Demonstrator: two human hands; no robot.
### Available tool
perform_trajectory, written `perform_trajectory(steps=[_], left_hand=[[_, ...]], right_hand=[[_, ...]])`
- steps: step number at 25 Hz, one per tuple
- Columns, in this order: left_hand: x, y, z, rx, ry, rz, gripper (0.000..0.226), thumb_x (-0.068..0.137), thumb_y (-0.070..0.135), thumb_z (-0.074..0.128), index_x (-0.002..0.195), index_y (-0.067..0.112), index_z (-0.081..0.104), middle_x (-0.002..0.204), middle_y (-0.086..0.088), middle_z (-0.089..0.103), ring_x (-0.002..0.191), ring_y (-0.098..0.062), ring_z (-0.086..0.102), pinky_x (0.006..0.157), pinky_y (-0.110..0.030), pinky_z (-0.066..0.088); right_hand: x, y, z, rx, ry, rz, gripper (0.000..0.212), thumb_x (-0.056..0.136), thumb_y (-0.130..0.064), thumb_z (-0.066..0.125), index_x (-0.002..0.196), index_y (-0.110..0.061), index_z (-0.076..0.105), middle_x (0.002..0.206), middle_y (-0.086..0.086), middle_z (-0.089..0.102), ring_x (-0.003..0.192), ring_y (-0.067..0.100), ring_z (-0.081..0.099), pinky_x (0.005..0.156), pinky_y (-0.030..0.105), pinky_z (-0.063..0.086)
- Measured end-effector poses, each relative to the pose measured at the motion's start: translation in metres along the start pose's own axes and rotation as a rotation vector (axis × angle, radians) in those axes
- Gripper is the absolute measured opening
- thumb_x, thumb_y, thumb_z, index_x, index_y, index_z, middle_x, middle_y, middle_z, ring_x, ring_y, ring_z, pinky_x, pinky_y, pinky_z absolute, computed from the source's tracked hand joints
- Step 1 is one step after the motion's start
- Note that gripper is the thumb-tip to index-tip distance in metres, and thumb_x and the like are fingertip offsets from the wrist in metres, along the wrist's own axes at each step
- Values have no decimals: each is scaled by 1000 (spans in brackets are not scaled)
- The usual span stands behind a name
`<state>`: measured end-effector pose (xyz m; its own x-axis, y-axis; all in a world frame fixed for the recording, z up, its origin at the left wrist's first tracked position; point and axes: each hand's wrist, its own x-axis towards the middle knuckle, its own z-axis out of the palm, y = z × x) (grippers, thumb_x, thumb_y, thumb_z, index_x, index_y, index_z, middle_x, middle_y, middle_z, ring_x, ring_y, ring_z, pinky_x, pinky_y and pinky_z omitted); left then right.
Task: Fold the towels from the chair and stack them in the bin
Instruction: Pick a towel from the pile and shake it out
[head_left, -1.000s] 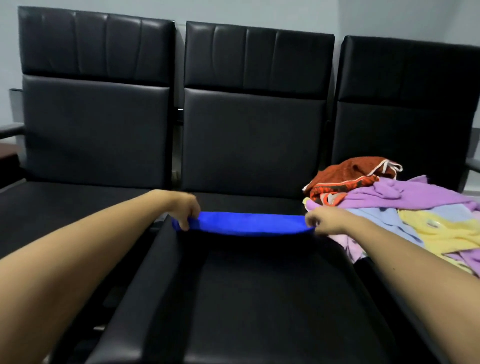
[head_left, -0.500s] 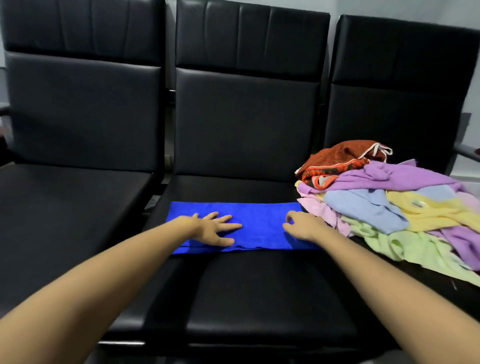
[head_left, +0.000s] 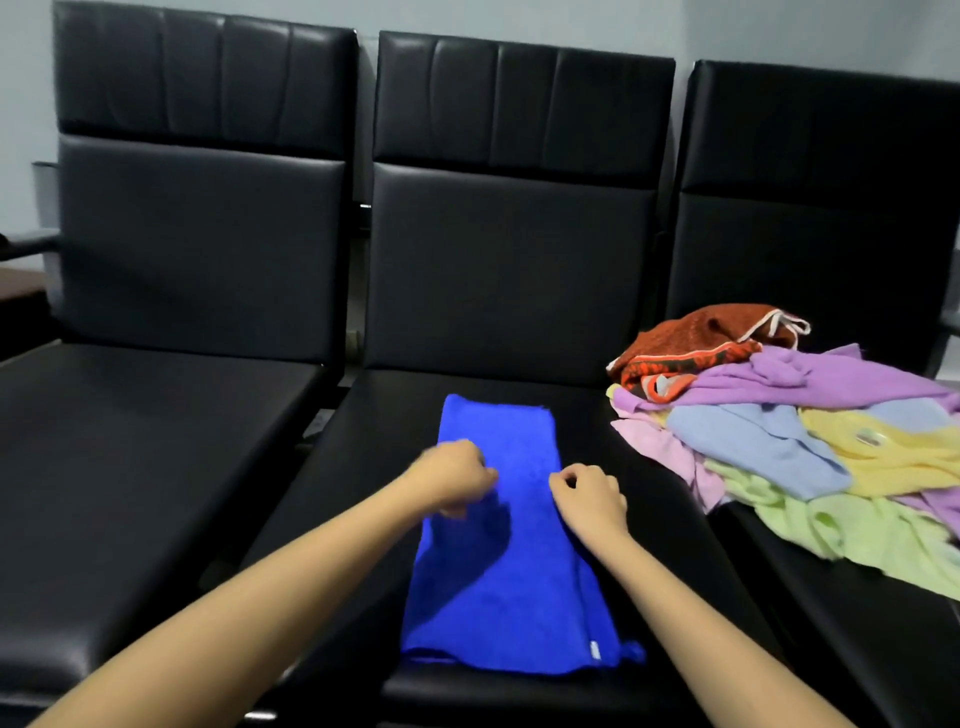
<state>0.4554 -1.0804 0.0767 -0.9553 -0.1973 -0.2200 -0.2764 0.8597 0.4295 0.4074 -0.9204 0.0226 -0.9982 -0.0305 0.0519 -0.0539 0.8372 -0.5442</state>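
A blue towel (head_left: 511, 571), folded into a long strip, lies lengthwise on the middle seat (head_left: 649, 525) of a row of black chairs. Halfway along it, my left hand (head_left: 457, 480) is blurred, its fingers curled at the left edge. Opposite, my right hand (head_left: 589, 493) pinches the right edge with curled fingers. A loose pile of towels (head_left: 810, 441) in purple, pale blue, yellow, green and pink, with a rust-red one (head_left: 696, 343) on top, covers the right seat. No bin is in view.
The left seat (head_left: 145, 441) holds nothing. Gaps run between the seats. A dark armrest (head_left: 28, 244) and a brown surface (head_left: 18, 283) sit at the far left. The chair backs stand against a pale wall.
The blue towel went from held up, to flat crosswise on the seat, to lying lengthwise toward me. My hands moved from pressing flat on it to curling at its side edges.
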Motion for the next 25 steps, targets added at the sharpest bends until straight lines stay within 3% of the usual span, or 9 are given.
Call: perform_trajectory(steps=[2,4,5,7,9,14,17,21,25], left_hand=[[6,-19,3,-43,222,-85,36,92,27,45,121,8,51,125,-16,52,113,-34,54,88,-35,44],[7,-26,12,-73,184,-181,44,93,33,49,126,5,43,132,-17,43,119,-35,47,90,-37,41],[7,-28,13,-72,155,-187,43,92,35,52,121,4,46,127,-15,47,114,-33,50,84,-34,42],[10,-29,13,-124,102,-146,27,88,33,58,93,8,52,98,-6,56,89,-24,55,63,-26,39],[17,-31,8,-289,30,-164,27,85,26,66,77,10,46,78,-1,49,73,-17,49,51,-24,33],[33,-42,1,-729,-160,-379,32,79,14,74,67,18,44,63,0,37,45,-9,30,35,-16,24],[33,-49,-12,-796,-220,-405,26,82,12,70,73,19,47,59,2,29,29,-5,18,27,-14,11],[32,-54,-20,-900,-289,-442,30,87,8,64,68,16,43,55,3,33,26,-3,24,25,-12,14],[29,-51,-23,-968,-360,-425,31,93,8,55,65,12,40,38,1,39,24,-5,35,25,-9,21]], right_hand=[[2,0,1,12,-6,35,36,91,-39,49,115,-13,57,126,8,54,121,28,44,99,35,34],[9,-1,-3,74,-93,145,37,85,-40,55,103,-8,56,115,13,58,108,31,54,88,34,43],[11,-2,-5,95,-156,157,29,81,-37,56,85,-8,54,96,13,61,88,29,59,73,32,45],[10,-2,-9,112,-264,147,29,78,-24,59,59,-11,40,55,3,46,52,19,42,48,27,30],[10,-2,-12,151,-303,144,38,76,-11,61,52,-14,32,38,-4,32,46,16,28,46,27,20],[17,-12,-20,559,-328,324,27,82,2,59,63,-12,46,62,5,44,52,14,39,47,22,31],[17,-13,-24,612,-499,470,29,85,-11,60,63,-16,42,58,-1,34,40,9,26,34,18,19],[19,-11,-33,663,-614,531,41,87,-21,62,57,-20,34,42,-6,26,28,6,14,30,15,9],[18,-11,-38,648,-686,539,35,88,-19,61,60,-18,39,38,-6,33,28,5,22,30,13,16]])
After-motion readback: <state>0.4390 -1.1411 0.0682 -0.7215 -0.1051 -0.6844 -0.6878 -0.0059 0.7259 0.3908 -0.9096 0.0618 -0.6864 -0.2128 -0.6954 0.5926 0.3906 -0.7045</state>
